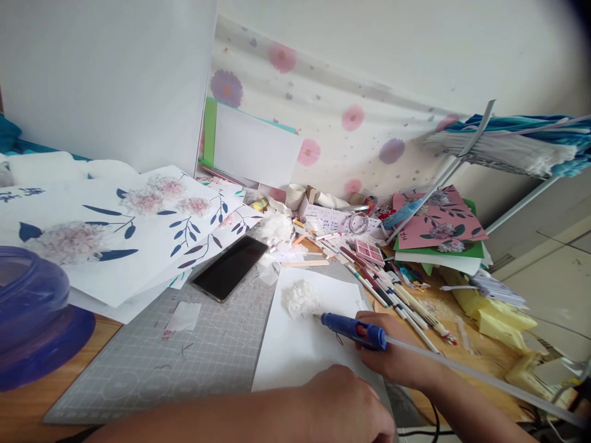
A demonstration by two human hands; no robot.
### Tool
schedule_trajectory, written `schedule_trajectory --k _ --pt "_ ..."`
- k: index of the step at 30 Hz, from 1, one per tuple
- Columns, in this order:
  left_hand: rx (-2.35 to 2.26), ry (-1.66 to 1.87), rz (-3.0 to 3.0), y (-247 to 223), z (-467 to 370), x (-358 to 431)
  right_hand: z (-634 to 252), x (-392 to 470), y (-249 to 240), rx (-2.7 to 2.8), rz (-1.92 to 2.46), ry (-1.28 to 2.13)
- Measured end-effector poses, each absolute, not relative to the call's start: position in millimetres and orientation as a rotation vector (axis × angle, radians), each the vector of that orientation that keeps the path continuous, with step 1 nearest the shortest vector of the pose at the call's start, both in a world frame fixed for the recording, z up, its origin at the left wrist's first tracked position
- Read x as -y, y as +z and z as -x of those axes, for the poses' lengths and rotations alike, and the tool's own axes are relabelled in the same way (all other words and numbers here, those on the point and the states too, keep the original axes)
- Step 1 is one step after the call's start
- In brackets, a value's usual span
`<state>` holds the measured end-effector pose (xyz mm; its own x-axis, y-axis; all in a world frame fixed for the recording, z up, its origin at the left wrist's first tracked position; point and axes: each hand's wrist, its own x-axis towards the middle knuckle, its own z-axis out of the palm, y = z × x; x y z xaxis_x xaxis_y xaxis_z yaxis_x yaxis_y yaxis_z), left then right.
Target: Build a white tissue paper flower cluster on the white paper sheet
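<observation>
Glue gun point(347, 327) in right grip point(392, 355), facing fluff point(300, 298).

The glue gun point(353, 330) looks smooth plastic, the white sheet point(289, 347) matt paper.

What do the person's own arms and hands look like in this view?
The left hand and right hand are ungloved, and both forearms are bare where they show. No watch, bracelet or ring is visible, though some fingers are hidden. A dark edge beside the left forearm at the bottom of the picture could be a sleeve; I can't tell.
</observation>
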<state>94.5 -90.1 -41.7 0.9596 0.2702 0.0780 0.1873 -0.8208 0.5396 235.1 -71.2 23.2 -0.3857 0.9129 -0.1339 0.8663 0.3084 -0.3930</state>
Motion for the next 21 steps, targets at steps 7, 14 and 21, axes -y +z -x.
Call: schedule_trajectory --k 7,14,21 --pt "-0.313 0.196 -2.529 -37.5 -91.7 89.4 -235.6 71.3 19.7 2.497 1.652 0.583" --pt "-0.303 0.255 -2.54 -39.5 -92.2 89.8 -238.0 72.3 24.9 2.538 1.707 0.543" --pt "-0.286 0.305 -2.563 -43.1 -92.4 90.0 -246.5 66.8 30.8 2.517 1.766 0.593"
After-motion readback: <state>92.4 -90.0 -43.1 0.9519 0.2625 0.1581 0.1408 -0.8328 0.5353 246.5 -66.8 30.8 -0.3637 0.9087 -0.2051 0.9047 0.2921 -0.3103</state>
